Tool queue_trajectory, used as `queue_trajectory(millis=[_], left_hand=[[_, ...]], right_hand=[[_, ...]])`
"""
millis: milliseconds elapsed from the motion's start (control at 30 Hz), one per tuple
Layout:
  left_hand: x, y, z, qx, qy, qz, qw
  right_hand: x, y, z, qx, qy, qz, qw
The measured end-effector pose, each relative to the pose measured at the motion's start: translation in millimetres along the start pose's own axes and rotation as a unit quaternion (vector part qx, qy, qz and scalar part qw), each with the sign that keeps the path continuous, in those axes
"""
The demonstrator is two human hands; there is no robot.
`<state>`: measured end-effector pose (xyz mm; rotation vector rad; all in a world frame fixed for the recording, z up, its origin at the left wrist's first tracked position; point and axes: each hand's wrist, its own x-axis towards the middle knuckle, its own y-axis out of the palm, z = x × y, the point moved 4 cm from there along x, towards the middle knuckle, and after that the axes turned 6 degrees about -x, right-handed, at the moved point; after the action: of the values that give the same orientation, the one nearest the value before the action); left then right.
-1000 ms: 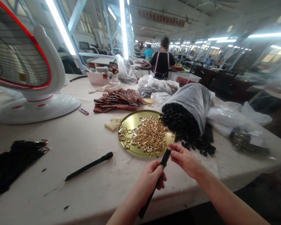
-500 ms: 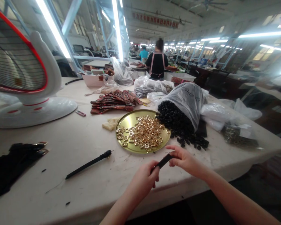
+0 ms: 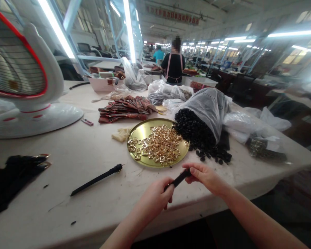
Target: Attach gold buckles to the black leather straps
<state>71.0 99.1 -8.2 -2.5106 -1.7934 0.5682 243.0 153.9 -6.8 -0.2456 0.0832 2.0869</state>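
A short black strap [image 3: 180, 177] is stretched at a slant between my two hands, over the near edge of the table. My left hand [image 3: 159, 193] is closed around its lower end. At the upper end, my right hand [image 3: 200, 176] pinches the strap between thumb and fingers. Just beyond lies a round gold tray [image 3: 137, 128] with a heap of gold metal buckles [image 3: 164, 143] on it. Small black pieces [image 3: 197, 133] spill from a plastic bag [image 3: 209, 103] at the tray's right. Another black strap [image 3: 97, 180] lies left of my hands, a thin pin at its tip.
A white fan [image 3: 38, 114] with a red rim stands at the left. Black straps with gold ends [image 3: 18, 180] are piled below it. Reddish patterned strips [image 3: 126, 109] lie behind the tray. Plastic bags [image 3: 241, 124] sit at the right. A person [image 3: 174, 65] stands farther back.
My right thumb and fingers have closed onto the upper end of the strap, where they were looser before. My left hand keeps its hold. The view has shifted slightly.
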Motion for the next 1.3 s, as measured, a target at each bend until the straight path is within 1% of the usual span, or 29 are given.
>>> queue_trajectory(millis=[133, 200, 267, 333, 400, 500, 567, 633, 700, 733, 767, 800, 833, 900, 933, 967, 1000, 1067, 1100, 1167, 1233, 1300], left_hand=[[0.9, 3.0, 8.1, 0.010, -0.025, 0.021, 0.999], [1.8, 5.8, 8.4, -0.005, -0.023, 0.028, 0.999], [3.2, 8.8, 6.6, -0.035, -0.021, 0.024, 0.999], [4.7, 12.0, 4.8, -0.077, -0.029, 0.016, 0.996], [5.7, 15.4, 4.2, -0.122, -0.049, 0.006, 0.991], [5.8, 19.7, 5.6, -0.168, -0.069, -0.016, 0.983], [5.0, 21.8, 7.2, -0.172, -0.062, -0.033, 0.983], [3.3, 22.6, 7.6, -0.134, -0.033, -0.052, 0.989], [0.5, 20.5, 6.1, -0.043, 0.006, -0.092, 0.995], [-1.3, 18.7, 4.5, 0.010, 0.026, -0.117, 0.993], [-3.1, 17.3, 2.9, 0.056, 0.041, -0.137, 0.988], [-4.5, 16.5, 1.6, 0.087, 0.047, -0.145, 0.984], [-5.2, 16.4, 0.9, 0.102, 0.047, -0.142, 0.983], [-4.9, 18.1, 0.5, 0.089, 0.036, -0.111, 0.989], [-4.0, 19.8, 0.9, 0.064, 0.024, -0.088, 0.994], [-3.0, 21.7, 1.7, 0.029, 0.006, -0.065, 0.997], [-2.0, 23.9, 2.8, -0.017, -0.014, -0.044, 0.999], [-0.7, 29.1, 4.5, -0.135, -0.050, 0.000, 0.990], [-0.8, 32.0, 5.2, -0.202, -0.067, 0.025, 0.977], [-2.2, 37.3, 6.4, -0.326, -0.100, 0.078, 0.937], [-4.5, 42.3, 8.7, -0.416, -0.140, 0.130, 0.889], [-5.0, 46.0, 11.6, -0.466, -0.169, 0.158, 0.854]], right_hand=[[-2.4, 7.1, 2.8, -0.128, -0.055, 0.011, 0.990], [-3.4, 12.6, 1.1, -0.145, -0.051, 0.029, 0.988], [-3.4, 16.8, -3.2, -0.090, -0.021, 0.032, 0.995], [-2.8, 18.6, -8.3, 0.007, 0.017, 0.007, 1.000], [-2.2, 19.7, -12.4, 0.087, 0.045, -0.027, 0.995], [-2.4, 21.2, -15.5, 0.129, 0.062, -0.065, 0.988], [-3.5, 22.3, -16.7, 0.137, 0.068, -0.083, 0.985], [-5.4, 23.9, -18.5, 0.141, 0.073, -0.090, 0.983], [-7.5, 25.2, -20.8, 0.132, 0.074, -0.093, 0.984], [-8.5, 25.4, -21.7, 0.114, 0.067, -0.094, 0.987], [-9.4, 25.3, -22.1, 0.084, 0.054, -0.097, 0.990], [-10.3, 24.7, -21.7, 0.040, 0.033, -0.104, 0.993], [-11.2, 24.1, -20.1, -0.014, 0.002, -0.111, 0.994], [-12.9, 23.9, -15.4, -0.119, -0.064, -0.118, 0.984], [-13.3, 24.4, -14.1, -0.148, -0.080, -0.111, 0.979], [-13.1, 25.2, -14.0, -0.153, -0.077, -0.092, 0.981], [-12.4, 25.9, -15.3, -0.133, -0.055, -0.065, 0.987], [-11.3, 25.4, -19.0, -0.048, 0.022, -0.019, 0.998], [-11.0, 23.7, -20.0, -0.007, 0.056, -0.009, 0.998], [-10.5, 16.1, -19.4, 0.034, 0.098, -0.021, 0.994], [-9.9, 6.2, -17.2, 0.029, 0.120, -0.047, 0.991], [-9.1, -2.3, -15.3, 0.017, 0.135, -0.064, 0.989]])
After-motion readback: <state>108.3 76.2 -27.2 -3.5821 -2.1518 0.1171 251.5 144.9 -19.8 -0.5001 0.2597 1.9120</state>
